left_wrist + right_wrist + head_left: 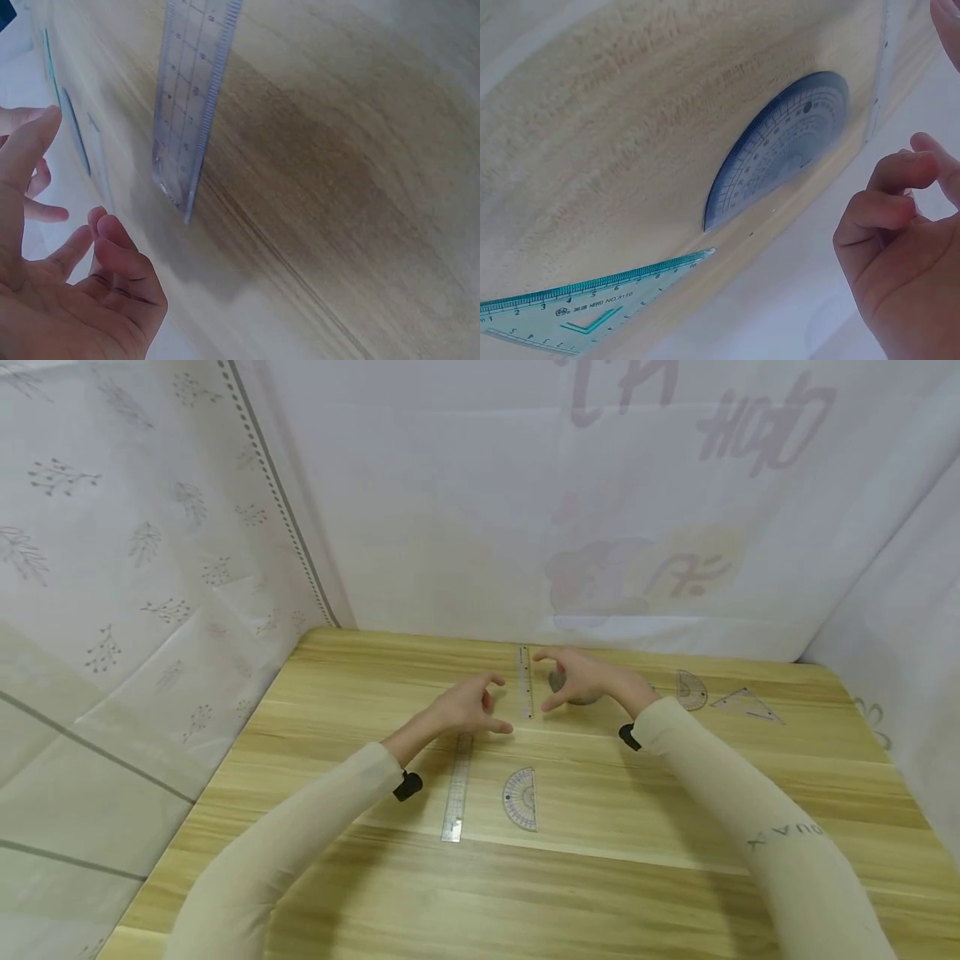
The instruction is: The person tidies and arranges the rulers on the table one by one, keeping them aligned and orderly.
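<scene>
In the head view a short clear ruler [524, 683] lies upright on the table between the two hands, touched by neither. My left hand [471, 705] hovers left of it, thumb and forefinger apart, above the top end of a longer clear ruler [456, 793]. On the right, my right hand [581, 678] is held over a dark protractor [557, 682], thumb and forefinger spread, holding nothing. The right wrist view shows that protractor [784, 142] and a green-edged set square [592, 307]. The long ruler [187, 97] is near my left hand [82, 300] in the left wrist view.
A clear protractor [521, 799] lies right of the long ruler. Farther right are another clear protractor [691, 690] and a clear set square [747, 705]. Patterned cloth [480, 510] hangs behind the wooden table [480, 902].
</scene>
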